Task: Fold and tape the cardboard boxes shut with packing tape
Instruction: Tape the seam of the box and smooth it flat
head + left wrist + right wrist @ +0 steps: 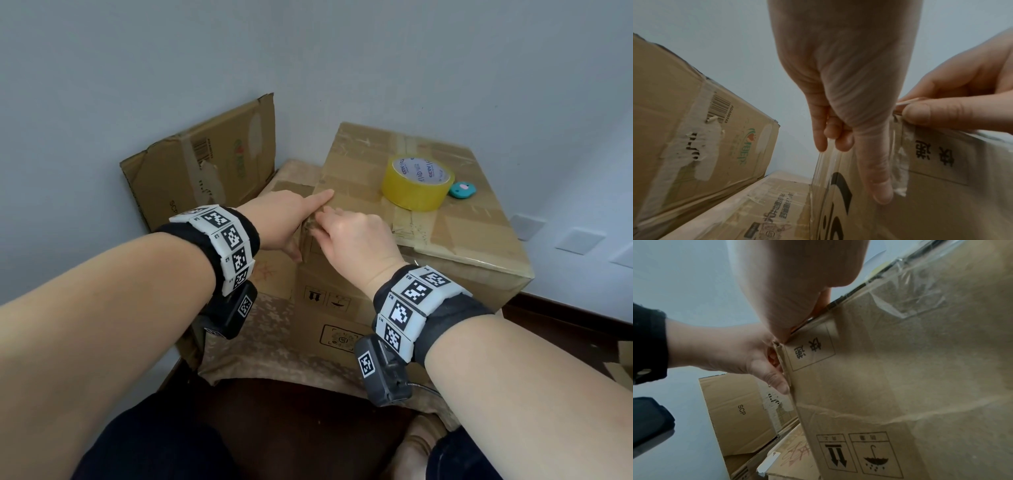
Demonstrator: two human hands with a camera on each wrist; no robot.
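Black wristbands [442,308] with checkered marker tiles

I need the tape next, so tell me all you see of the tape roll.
The tape roll is yellowish, translucent packing tape wound on a white core printed with blue and red lettering. It lies flat, hole up, on the box top, apart from both hands, beside a small teal object that seems to touch it.

Plain room corner, likely a home; bare pale walls [102,85], dark wooden floor [561,329], stacked cardboard boxes [479,236]
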